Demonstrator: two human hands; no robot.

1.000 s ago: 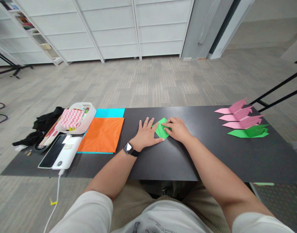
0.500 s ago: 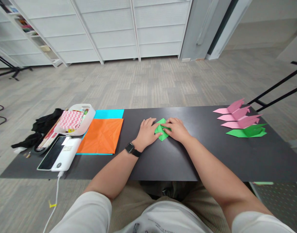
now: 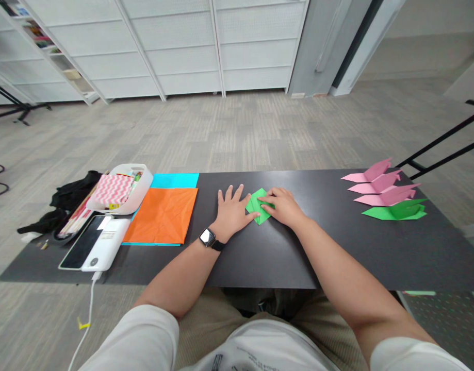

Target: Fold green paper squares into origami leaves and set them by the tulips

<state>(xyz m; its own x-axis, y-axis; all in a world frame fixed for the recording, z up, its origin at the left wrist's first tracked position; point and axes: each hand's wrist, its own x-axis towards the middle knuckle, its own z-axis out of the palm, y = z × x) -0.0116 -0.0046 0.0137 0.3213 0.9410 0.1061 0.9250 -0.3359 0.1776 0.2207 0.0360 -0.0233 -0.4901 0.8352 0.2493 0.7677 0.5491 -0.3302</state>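
Observation:
A folded piece of green paper [image 3: 260, 207], roughly diamond-shaped with creases, lies on the dark table [image 3: 260, 257] in front of me. My left hand [image 3: 233, 208] rests at its left side with fingers spread, the thumb and a fingertip at the paper's edge. From the right, my right hand [image 3: 283, 207] reaches over the paper, thumb and fingers bent onto its surface and hiding its right corner. Whether those fingers pinch a flap is hard to make out. To the right stand several folded paper birds: pink ones [image 3: 383, 198] and a green one [image 3: 399, 211].
At the left lie orange paper [image 3: 163, 216] over cyan sheets [image 3: 175, 180], a white basket [image 3: 144, 185] with a pink zigzag-patterned item, a phone [image 3: 82, 245], a white power bank [image 3: 105, 247] with a cable [image 3: 90, 304], and black cloth [image 3: 72, 193].
My left hand's fingers have spread apart and shifted slightly left, uncovering more of the green paper. My right hand stays nearly in place on it.

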